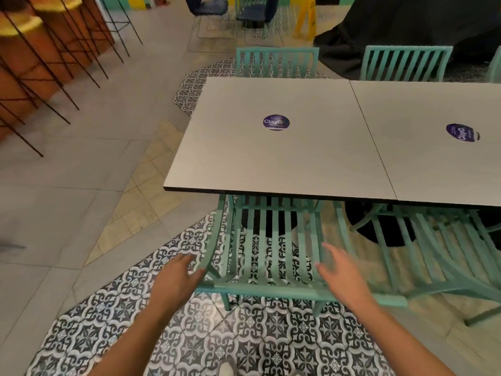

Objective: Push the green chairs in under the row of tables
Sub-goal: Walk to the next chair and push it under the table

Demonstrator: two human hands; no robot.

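A green slatted chair [271,253] stands in front of me, its seat partly under the near edge of the left white table [244,158]. My left hand [176,275] is open, its fingertips at the left end of the chair's top rail. My right hand [341,270] is open, fingers spread, hovering over the right end of that rail. A second green chair [433,248] stands to the right under the second white table [433,164]. Two more green chairs [276,62] [404,63] are tucked in at the tables' far side.
Black wire bar stools with yellow seats [40,50] line an orange counter at the left. A yellow floor sign [306,17] and dark blue chairs [211,9] stand at the back. A black covered mass [406,25] lies beyond the tables. Patterned tiles [244,343] cover the floor underfoot.
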